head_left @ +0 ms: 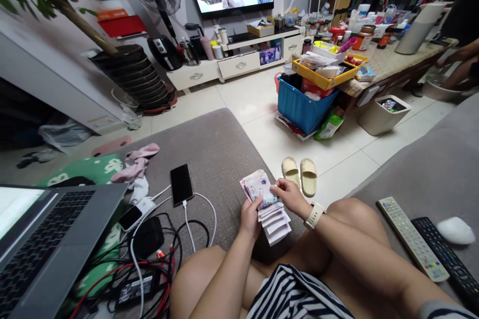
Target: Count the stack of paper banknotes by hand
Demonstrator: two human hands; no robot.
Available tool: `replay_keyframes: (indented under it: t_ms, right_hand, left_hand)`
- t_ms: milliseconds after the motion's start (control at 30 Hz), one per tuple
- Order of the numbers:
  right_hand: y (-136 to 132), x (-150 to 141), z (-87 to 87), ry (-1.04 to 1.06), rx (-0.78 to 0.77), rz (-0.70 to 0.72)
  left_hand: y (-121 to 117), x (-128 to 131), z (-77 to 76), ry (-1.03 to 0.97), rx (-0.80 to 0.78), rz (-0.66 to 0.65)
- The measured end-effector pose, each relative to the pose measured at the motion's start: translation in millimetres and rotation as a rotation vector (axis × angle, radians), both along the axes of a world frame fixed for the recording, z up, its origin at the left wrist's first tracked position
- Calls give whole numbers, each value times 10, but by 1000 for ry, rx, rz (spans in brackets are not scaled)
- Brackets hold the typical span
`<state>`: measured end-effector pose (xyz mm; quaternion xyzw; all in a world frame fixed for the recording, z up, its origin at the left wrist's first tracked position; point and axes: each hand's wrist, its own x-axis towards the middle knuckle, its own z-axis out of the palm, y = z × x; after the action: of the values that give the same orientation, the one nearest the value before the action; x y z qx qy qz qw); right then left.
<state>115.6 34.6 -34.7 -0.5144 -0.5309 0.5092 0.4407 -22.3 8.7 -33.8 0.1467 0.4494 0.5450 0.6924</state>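
A stack of purplish banknotes (pixel 258 187) is gripped in my left hand (pixel 250 217), with the thumb lying across the front. My right hand (pixel 292 196), wearing a watch with a pale strap (pixel 314 215), pinches the right edge of the top note between thumb and fingers. Below the stack, several white paper slips (pixel 276 227) overlap in a row above my lap; how they are held is hidden. Both hands are over the front edge of the grey sofa seat (pixel 220 144).
To the left lie a phone (pixel 181 184) with white cables, tangled cords and a laptop (pixel 56 239). Remotes (pixel 411 239) rest on the sofa at right. Slippers (pixel 309 177), a blue bin (pixel 303 107) and a cluttered table (pixel 389 62) stand ahead. Another person's arm (pixel 460 55) shows at far right.
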Motion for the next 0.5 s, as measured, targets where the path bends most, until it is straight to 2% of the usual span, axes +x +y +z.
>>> replay_keyframes:
  t_ms: [300,500]
  right_hand:
    - [-9,-5,1,31,12,14]
    - [-25,-7,15,99,10,75]
  left_hand:
    - [12,8,16,-25,-67,67]
    - [26,8,-25,21,-37,108]
